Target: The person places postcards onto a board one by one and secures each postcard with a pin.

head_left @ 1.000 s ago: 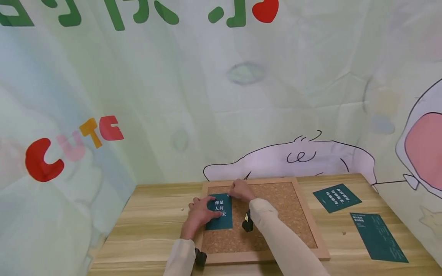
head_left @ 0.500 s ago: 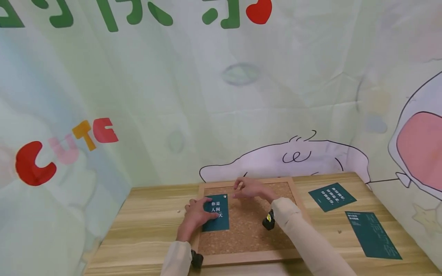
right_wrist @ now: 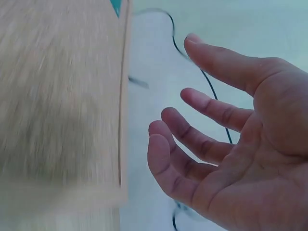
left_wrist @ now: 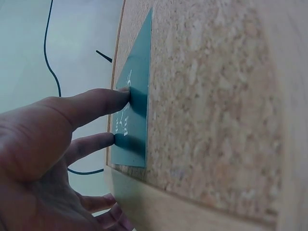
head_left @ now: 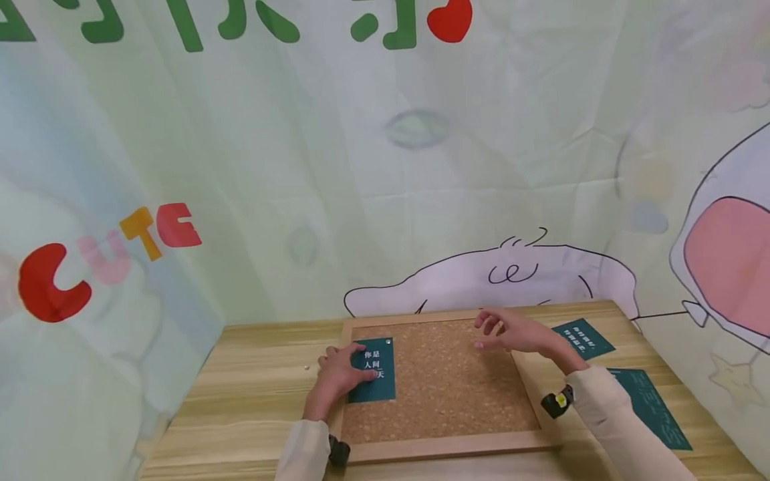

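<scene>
One teal lettered card [head_left: 382, 387], likely light, bendable, best edge-held, lay beneath spread fingertips of the left hand [head_left: 339, 371]; the right hand [head_left: 516, 333] hung fingers apart.

Card [head_left: 386, 366] on left of corkboard [head_left: 448, 391]

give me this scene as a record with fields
board: wood-framed cork, on the table
left hand: thumb and finger on the left card
pin: at the left card's top right corner
right hand: holding nothing, near the board's far right corner
other cards: far one, near one, right of the board, partly behind the right arm
</scene>
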The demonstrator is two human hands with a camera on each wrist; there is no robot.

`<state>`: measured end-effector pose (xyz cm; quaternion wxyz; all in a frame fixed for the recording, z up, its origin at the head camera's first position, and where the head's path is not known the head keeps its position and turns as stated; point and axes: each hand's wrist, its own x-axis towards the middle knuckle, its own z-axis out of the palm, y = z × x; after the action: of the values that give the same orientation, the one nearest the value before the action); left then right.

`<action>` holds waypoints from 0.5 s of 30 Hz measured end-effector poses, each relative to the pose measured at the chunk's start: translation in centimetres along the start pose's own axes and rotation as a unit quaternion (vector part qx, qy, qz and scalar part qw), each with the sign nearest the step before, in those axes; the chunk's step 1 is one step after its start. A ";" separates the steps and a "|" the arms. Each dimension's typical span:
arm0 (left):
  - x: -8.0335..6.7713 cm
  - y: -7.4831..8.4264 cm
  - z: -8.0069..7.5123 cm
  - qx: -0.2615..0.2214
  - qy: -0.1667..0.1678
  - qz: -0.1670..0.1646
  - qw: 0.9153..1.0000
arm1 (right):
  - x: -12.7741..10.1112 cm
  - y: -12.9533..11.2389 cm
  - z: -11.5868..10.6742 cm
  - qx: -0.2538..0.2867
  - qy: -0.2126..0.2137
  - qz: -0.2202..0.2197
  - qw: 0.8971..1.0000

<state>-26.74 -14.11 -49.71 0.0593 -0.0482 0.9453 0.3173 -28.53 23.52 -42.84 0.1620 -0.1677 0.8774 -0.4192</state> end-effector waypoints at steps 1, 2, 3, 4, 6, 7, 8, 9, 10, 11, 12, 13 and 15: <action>-0.1 0.0 0.0 0.000 0.000 0.000 1.000 | -0.9 0.5 -0.5 0.001 0.006 0.000 1.000; -0.1 0.0 0.0 0.001 -0.001 0.000 1.000 | -1.8 1.1 -0.9 0.000 0.013 0.001 1.000; -0.1 0.0 0.0 0.000 -0.001 0.000 1.000 | -2.7 1.6 -1.3 0.001 0.021 0.004 1.000; -0.2 -0.1 0.0 0.000 -0.002 -0.001 1.000 | -3.6 2.2 -1.7 -0.001 0.029 0.006 1.000; -0.3 -0.1 0.0 -0.001 -0.003 -0.001 1.000 | -5.3 3.3 -2.3 0.000 0.043 0.010 0.999; -0.3 -0.1 0.1 -0.001 -0.003 -0.001 1.000 | -6.1 4.0 -2.7 0.000 0.049 0.016 0.999; -0.3 -0.1 0.1 -0.001 -0.004 -0.002 1.000 | -6.9 4.6 -3.0 0.001 0.053 0.018 0.998; -0.3 -0.1 0.1 -0.003 -0.004 -0.003 1.000 | -7.6 5.3 -3.3 -0.002 0.060 0.025 0.998; -0.2 -0.2 0.1 -0.003 -0.003 -0.003 1.000 | -8.2 5.9 -3.6 -0.007 0.068 0.028 0.997; -0.2 -0.2 0.0 -0.005 -0.003 -0.002 1.000 | -8.9 6.6 -3.9 -0.012 0.076 0.033 0.996; -0.2 -0.2 0.0 -0.006 -0.002 -0.001 1.000 | -9.4 7.2 -4.2 -0.019 0.086 0.039 0.995; -0.1 -0.2 0.0 -0.006 -0.001 -0.001 1.000 | -10.0 7.8 -4.5 -0.025 0.097 0.049 0.994; 0.0 -0.2 0.0 -0.006 0.000 0.002 1.000 | -11.0 9.0 -4.9 -0.037 0.116 0.066 0.990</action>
<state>-26.68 -14.23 -49.81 0.0587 -0.0469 0.9433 0.3233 -22.24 36.98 -45.44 0.0800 -0.0655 0.9143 -0.3917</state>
